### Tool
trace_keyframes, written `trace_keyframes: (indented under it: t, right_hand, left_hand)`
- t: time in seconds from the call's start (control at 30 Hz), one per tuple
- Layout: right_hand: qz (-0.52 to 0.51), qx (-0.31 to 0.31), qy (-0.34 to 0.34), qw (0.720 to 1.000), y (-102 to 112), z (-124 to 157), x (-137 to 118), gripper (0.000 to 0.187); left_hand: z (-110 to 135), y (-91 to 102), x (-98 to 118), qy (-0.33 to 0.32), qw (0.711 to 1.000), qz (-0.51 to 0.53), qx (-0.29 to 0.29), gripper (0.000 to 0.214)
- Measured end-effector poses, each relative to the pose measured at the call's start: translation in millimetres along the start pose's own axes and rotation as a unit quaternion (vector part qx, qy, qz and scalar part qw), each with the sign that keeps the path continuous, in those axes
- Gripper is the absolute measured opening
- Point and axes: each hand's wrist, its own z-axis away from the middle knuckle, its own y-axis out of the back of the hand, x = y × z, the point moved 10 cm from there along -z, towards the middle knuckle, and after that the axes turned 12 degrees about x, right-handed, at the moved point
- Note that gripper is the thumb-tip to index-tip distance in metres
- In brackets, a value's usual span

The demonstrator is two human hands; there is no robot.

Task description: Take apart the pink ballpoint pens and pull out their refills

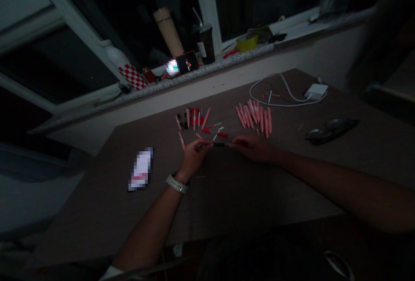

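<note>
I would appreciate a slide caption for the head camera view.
Left hand and right hand hold a black pen over a table, near pink pen barrels.

Bare left hand (194,161), pale link-strap wristwatch (177,184), bare right hand (254,148), white sleeve edge (112,275)

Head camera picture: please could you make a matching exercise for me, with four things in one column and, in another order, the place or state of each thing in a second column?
Column 1
1. black pen tube
2. watch
3. white charger
4. yellow tub

Column 2
A. on the window ledge
B. around the left wrist
C. joined to a white cable
D. between the left hand and the right hand

Right pairs: 1-D, 2-B, 3-C, 4-A
</note>
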Motion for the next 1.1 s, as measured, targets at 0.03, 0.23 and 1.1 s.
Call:
trace_keyframes:
  t: [0.03,0.23,1.1]
  right_hand:
    - [0.005,-0.006,-0.001,1.0,-1.1,0.0,0.3,0.041]
    - [0.003,0.009,-0.019,1.0,1.1,0.4,0.9,0.04]
    - [0.013,-0.005,-0.011,1.0,-1.1,0.9,2.4,0.041]
  left_hand:
    - [0.2,-0.2,0.4,0.001,1.0,0.0,-0.001,0.03]
    - [-0.1,-1.2,1.1,0.0,1.0,-0.004,-0.005,0.033]
    - [2.3,-4.4,3.6,-0.012,1.0,-0.018,-0.012,0.029]
